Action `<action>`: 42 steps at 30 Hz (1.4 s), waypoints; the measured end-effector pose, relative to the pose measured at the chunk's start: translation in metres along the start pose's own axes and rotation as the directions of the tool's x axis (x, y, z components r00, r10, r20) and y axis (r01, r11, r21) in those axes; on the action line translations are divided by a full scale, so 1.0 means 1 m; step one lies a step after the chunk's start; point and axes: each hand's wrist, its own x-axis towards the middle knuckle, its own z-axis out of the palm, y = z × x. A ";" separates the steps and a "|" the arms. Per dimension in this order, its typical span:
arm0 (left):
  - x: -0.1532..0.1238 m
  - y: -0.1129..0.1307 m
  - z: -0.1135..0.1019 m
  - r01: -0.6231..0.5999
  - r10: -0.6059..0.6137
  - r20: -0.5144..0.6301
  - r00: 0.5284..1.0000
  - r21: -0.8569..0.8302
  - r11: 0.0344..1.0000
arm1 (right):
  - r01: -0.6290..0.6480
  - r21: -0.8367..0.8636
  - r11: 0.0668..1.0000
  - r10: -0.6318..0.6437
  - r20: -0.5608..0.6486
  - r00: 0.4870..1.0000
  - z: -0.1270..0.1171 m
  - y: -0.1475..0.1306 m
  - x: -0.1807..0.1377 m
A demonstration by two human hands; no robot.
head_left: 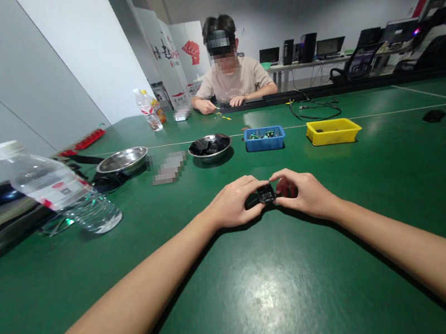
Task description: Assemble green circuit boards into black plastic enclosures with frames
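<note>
A small black open-topped plastic housing (267, 194) is held just above or on the green table, its hollow inside facing me. My left hand (235, 202) grips its left side between thumb and fingers. On the opposite side, my right hand (305, 192) pinches the right edge with thumb and forefinger, the other fingers curled. Beyond the hands stand a metal bowl (210, 149) of black parts, a blue bin (265, 139) with small green and white pieces, and a yellow bin (333, 131) with a few dark bits inside.
A water bottle (61, 187) leans at left, near a metal dish (123, 161). A blurred flat object (169, 167) lies by the bowl. Across the table a person (231, 75) works with both hands. Black cables (315, 110) and a dark piece (434, 116) lie to the right.
</note>
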 end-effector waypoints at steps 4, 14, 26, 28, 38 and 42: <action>-0.001 0.002 0.000 0.005 -0.005 -0.007 1.000 0.027 1.000 | 0.016 -0.020 1.000 -0.016 0.024 1.000 0.000 0.001 0.000; 0.002 0.005 -0.004 0.014 -0.015 0.028 1.000 0.030 0.999 | 0.016 -0.025 1.000 -0.015 0.051 0.999 -0.002 -0.001 -0.001; 0.001 0.004 -0.004 0.006 -0.007 0.025 1.000 0.016 1.000 | 0.039 -0.007 0.999 -0.038 0.061 0.997 -0.001 0.002 -0.001; 0.001 0.004 -0.004 0.004 -0.004 0.021 1.000 0.015 1.000 | 0.041 -0.009 0.999 -0.041 0.061 0.997 0.000 0.002 -0.001; 0.002 0.006 -0.006 -0.007 0.007 0.011 1.000 0.029 1.000 | 0.034 -0.032 0.999 -0.031 0.066 0.997 -0.002 -0.001 -0.001; 0.002 0.005 -0.006 -0.028 0.027 0.007 1.000 0.037 0.999 | 0.036 -0.032 0.999 -0.034 0.067 0.997 -0.003 -0.001 -0.002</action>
